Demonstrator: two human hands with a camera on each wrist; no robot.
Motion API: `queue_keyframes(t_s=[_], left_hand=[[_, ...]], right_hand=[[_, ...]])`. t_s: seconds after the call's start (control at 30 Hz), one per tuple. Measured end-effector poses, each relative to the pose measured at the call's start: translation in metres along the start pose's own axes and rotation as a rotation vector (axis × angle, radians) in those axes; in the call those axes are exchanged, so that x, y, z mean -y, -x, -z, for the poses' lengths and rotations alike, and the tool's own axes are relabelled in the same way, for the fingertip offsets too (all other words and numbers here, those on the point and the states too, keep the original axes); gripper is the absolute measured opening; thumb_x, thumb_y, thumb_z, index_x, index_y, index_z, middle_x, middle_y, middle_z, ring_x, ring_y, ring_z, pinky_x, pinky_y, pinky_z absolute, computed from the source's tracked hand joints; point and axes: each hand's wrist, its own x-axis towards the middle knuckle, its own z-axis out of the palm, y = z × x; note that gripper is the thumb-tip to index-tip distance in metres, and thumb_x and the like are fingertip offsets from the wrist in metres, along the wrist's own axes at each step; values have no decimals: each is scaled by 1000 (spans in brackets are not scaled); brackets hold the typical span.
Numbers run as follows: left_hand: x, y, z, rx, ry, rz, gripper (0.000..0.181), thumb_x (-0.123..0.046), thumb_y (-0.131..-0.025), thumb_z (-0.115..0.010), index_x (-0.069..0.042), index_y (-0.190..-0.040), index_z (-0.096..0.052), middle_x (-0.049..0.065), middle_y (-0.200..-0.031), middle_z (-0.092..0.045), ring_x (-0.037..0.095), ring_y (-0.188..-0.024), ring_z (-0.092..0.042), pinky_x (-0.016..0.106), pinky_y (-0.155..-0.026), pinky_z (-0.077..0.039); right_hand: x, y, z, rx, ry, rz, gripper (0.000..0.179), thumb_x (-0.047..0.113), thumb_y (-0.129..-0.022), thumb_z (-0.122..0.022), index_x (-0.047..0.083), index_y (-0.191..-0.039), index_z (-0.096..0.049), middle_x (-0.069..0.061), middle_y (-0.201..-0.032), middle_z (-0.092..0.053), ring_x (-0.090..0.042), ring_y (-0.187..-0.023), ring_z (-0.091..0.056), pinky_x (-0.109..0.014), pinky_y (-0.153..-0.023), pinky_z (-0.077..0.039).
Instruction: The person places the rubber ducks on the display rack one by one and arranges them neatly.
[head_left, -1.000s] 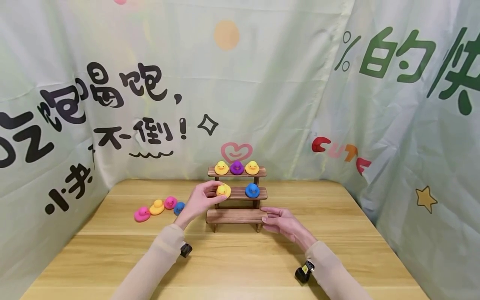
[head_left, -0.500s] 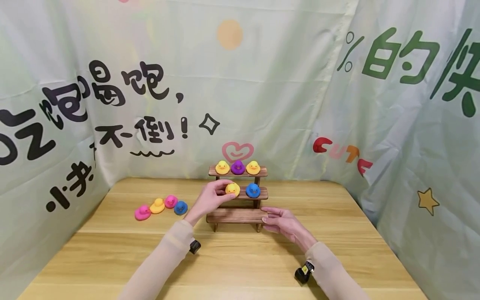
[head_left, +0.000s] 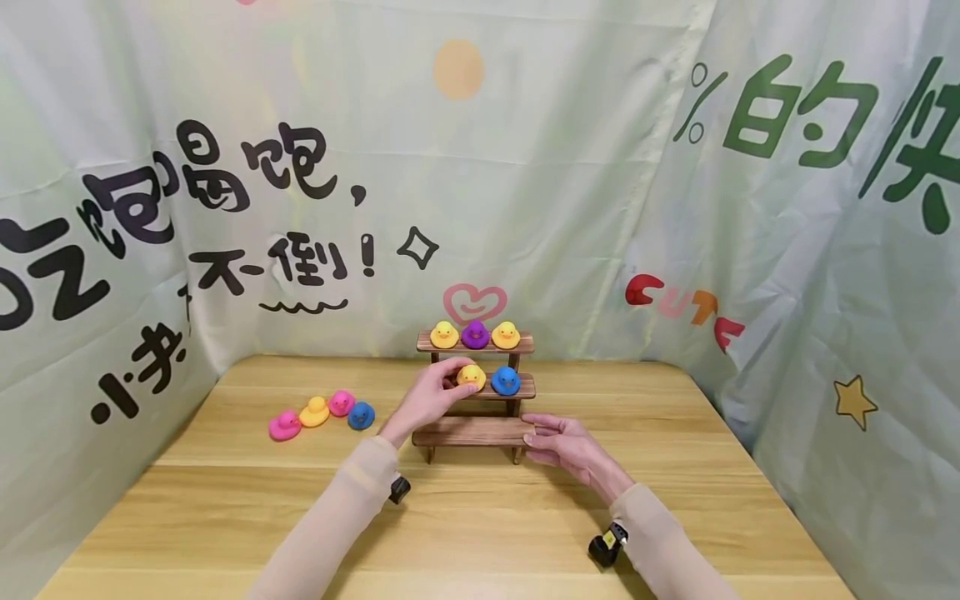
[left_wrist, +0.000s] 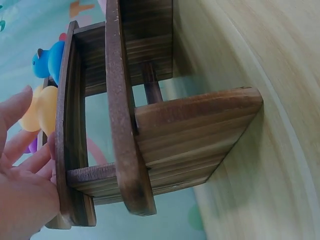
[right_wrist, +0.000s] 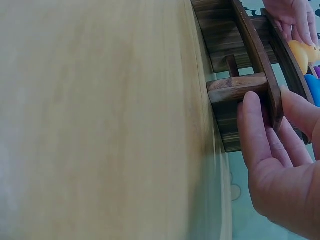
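A three-tier wooden display stand (head_left: 472,431) stands on the table. My left hand (head_left: 425,395) holds a yellow rubber duck (head_left: 471,378) at the middle tier, thumb in front and fingers behind. Beside that duck, on the right of the same tier, sits a blue rubber duck (head_left: 506,381). With my right hand (head_left: 567,447) I grip the right end of the lowest tier; in the right wrist view the thumb (right_wrist: 299,107) lies on one side of the board and the fingers on the other. Whether the held duck's base touches the board is hard to tell.
On the top tier sit a yellow duck (head_left: 444,335), a purple duck (head_left: 475,335) and another yellow duck (head_left: 506,335). Left of the stand, several ducks lie on the wooden table (head_left: 480,533), among them a pink duck (head_left: 285,426) and a blue duck (head_left: 361,415). Printed cloth (head_left: 540,167) hangs behind.
My left hand has slid the yellow duck rightward along the middle tier, closer to the blue duck. The right hand keeps its grip on the stand in the same place.
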Motion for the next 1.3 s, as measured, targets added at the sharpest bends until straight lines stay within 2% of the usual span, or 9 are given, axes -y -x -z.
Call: queue_keyframes(t_s=[0.23,0.63,0.73,0.87,0.97,1.3], left_hand=[[-4,1,-1,45,-41,19,40,-26,-94,-68,-13,-131,-60,4,-106,-66,16,-82,-55,30,-72,-48],[-2,1,-5,14,-52,41,44,-28,-91,-71,-12,-132,-61,3,-100,-67,14,-76,-56,29,-67,-48],[-4,1,-4,3,-52,31,43,-27,-91,-72,-13,-130,-63,3,-98,-68,13,-75,-56,28,-66,-48],[-5,2,-3,-1,-54,31,43,-27,-90,-72,-12,-129,-63,3,-97,-68,13,-74,-55,27,-65,-47],[-6,2,-3,3,-58,34,44,-28,-91,-71,-11,-130,-62,3,-97,-67,13,-74,-55,26,-65,-47],[-4,2,-4,9,-55,41,44,-29,-91,-71,-12,-131,-62,2,-97,-68,13,-76,-56,26,-65,-47]], right_hand=[[0,-1,1,-8,-6,-8,57,1,-91,-66,-6,-143,-43,-16,-122,-50,-16,-96,-68,-35,-92,-55],[-1,0,0,-1,-11,-6,57,-2,-91,-65,-7,-143,-42,-15,-117,-50,-16,-95,-68,-35,-92,-55],[0,-1,1,0,-4,-8,57,-2,-91,-64,-6,-143,-42,-17,-122,-48,-16,-96,-68,-35,-92,-55],[0,-1,1,-8,0,-13,56,-2,-92,-63,-5,-144,-42,-23,-135,-38,-15,-96,-67,-35,-92,-55],[0,-1,1,-9,-5,-16,56,-2,-92,-63,-5,-144,-41,-24,-136,-35,-14,-96,-67,-35,-92,-55],[-2,-3,2,-9,-6,-14,57,-1,-92,-64,-5,-144,-42,-19,-127,-45,-15,-96,-67,-35,-93,-54]])
